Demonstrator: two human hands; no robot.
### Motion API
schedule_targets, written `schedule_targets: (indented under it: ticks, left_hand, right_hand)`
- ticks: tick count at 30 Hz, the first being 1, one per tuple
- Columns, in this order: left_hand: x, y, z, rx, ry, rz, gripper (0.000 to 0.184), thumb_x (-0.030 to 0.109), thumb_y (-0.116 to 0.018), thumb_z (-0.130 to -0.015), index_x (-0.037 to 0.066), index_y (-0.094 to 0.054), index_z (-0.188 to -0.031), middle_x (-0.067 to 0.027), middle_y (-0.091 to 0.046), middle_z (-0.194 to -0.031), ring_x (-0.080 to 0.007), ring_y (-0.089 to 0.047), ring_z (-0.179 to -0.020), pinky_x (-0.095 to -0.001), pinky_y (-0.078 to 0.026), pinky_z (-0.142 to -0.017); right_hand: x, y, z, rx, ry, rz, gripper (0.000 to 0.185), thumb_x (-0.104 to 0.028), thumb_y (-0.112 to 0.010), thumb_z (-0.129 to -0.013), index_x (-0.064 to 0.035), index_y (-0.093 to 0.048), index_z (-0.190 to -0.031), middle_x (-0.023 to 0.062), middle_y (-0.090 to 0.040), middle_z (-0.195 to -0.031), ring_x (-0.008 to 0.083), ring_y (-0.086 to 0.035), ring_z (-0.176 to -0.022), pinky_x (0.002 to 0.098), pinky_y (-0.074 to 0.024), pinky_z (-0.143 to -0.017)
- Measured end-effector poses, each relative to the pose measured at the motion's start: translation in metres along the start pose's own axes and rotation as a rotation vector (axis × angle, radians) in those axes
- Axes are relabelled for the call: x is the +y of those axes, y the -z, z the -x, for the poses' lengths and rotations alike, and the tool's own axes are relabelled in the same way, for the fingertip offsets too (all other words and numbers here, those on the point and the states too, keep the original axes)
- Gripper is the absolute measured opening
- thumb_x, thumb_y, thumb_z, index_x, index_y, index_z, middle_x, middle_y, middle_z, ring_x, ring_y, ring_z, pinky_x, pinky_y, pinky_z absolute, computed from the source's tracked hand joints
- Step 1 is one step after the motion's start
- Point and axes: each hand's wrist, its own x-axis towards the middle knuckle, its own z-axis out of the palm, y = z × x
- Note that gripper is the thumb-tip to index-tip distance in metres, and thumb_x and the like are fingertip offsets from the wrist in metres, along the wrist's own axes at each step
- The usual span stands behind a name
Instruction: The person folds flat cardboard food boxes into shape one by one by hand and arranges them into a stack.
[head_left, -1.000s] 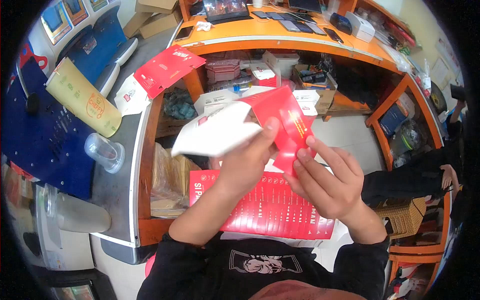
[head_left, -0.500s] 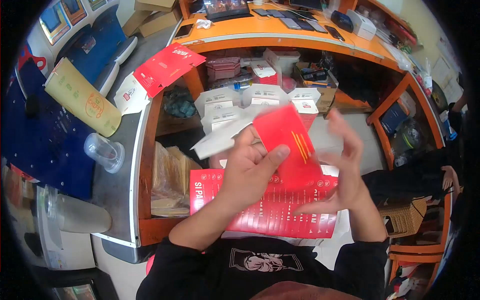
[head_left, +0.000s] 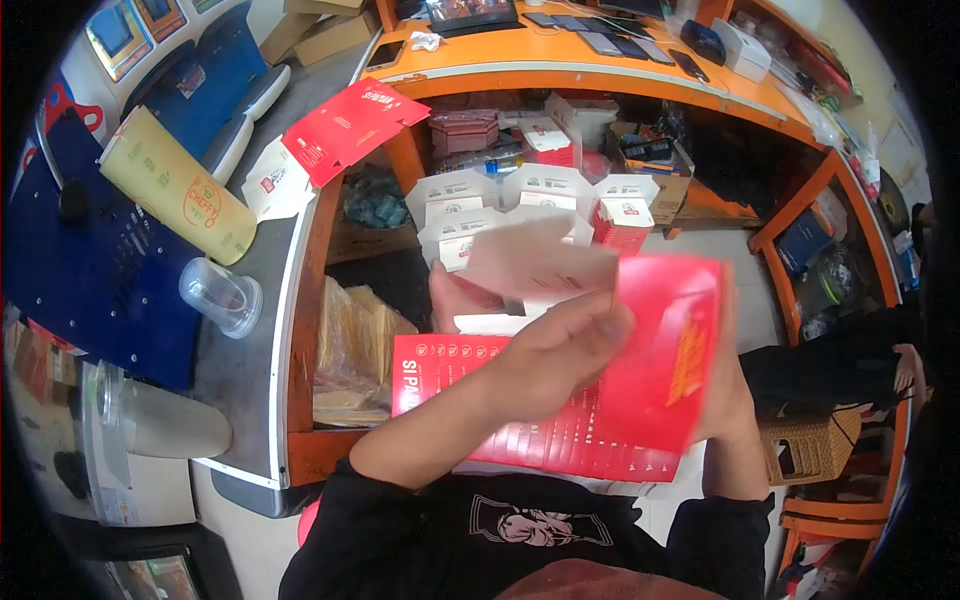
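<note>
A red cardboard box (head_left: 660, 350) with yellow print is held up in front of me, smeared by motion. A pale flap (head_left: 540, 262) spreads from its left side. My left hand (head_left: 565, 360) grips the box at its left edge, thumb toward the red face. Behind the right edge, my right hand (head_left: 728, 400) holds the box too, its fingers mostly hidden. Below both hands lies an overlapping row of flat red cartons (head_left: 480, 400) with white lettering. Farther back stand several red boxes with white flaps raised (head_left: 450, 190).
On the grey counter (head_left: 245, 400) at left are a yellow cup (head_left: 178, 185), a clear plastic cup (head_left: 220, 298) and a flat red carton (head_left: 345, 130). An orange desk (head_left: 480, 60) with phones spans the back. A woven basket (head_left: 815, 445) sits at right.
The red box has moved right and down, and its printed face has turned. My right hand, open and apart from the box before, is now at its right edge. The view has shifted slightly.
</note>
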Motion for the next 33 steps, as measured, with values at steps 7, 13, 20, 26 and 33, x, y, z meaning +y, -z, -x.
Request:
schedule_targets:
  ticks: [7, 13, 20, 26, 33]
  left_hand:
    - [-0.028, 0.01, 0.005, -0.339, -0.212, -1.397, 0.118, 0.084, -0.062, -0.072, -0.006, -0.042, -0.145, -0.0243, -0.047, -0.145, -0.0366, -0.045, -0.136, -0.0473, -0.034, -0.113]
    - [-0.064, 0.03, 0.015, -0.289, -0.289, -1.923, 0.039, 0.022, -0.064, -0.083, 0.002, -0.06, -0.116, -0.0074, -0.065, -0.101, -0.023, -0.066, -0.087, -0.0359, -0.054, -0.074]
    - [-0.048, 0.029, 0.009, -0.359, -0.143, -1.922, 0.022, 0.016, -0.061, -0.085, 0.006, -0.061, -0.104, -0.0072, -0.067, -0.085, -0.0231, -0.067, -0.075, -0.0361, -0.054, -0.065]
    - [-0.038, 0.039, -0.001, -0.421, -0.037, -1.794, 0.016, 0.016, -0.058, -0.092, 0.005, -0.061, -0.103, -0.0126, -0.069, -0.089, -0.0306, -0.07, -0.085, -0.0424, -0.054, -0.071]
    - [-0.022, 0.084, -0.016, -0.302, 0.388, -1.059, 0.02, 0.014, -0.056, -0.102, 0.005, -0.062, -0.119, -0.0111, -0.068, -0.093, -0.0204, -0.066, -0.085, -0.0327, -0.05, -0.082]
  right_hand:
    - [0.01, 0.01, -0.031, 0.538, -0.655, -1.045, 0.043, -0.038, -0.056, -0.102, -0.0026, -0.055, -0.126, 0.0104, -0.073, -0.103, 0.0147, -0.074, -0.084, 0.0293, -0.0626, -0.073]
    - [0.042, -0.006, -0.013, 0.414, -0.77, -0.633, 0.057, -0.043, -0.06, -0.1, -0.0039, -0.049, -0.141, 0.011, -0.071, -0.106, 0.0166, -0.071, -0.088, 0.0322, -0.0588, -0.079]
    - [-0.009, 0.046, -0.003, -0.297, -0.383, 0.049, 0.059, -0.016, -0.084, -0.079, -0.0079, -0.065, -0.134, 0.0088, -0.059, -0.092, 0.0144, -0.056, -0.083, 0.0323, -0.0483, -0.073]
    - [0.001, 0.046, -0.004, -0.352, -0.077, 0.33, 0.033, -0.008, -0.082, -0.08, -0.0016, -0.066, -0.109, 0.0092, -0.056, -0.102, 0.0149, -0.062, -0.087, 0.0301, -0.0516, -0.073]
    - [0.038, 0.025, 0.033, 0.148, -0.192, -0.397, 0.023, 0.001, -0.078, -0.082, -0.0027, -0.059, -0.094, 0.0083, -0.049, -0.117, 0.0184, -0.055, -0.114, 0.0334, -0.0496, -0.093]
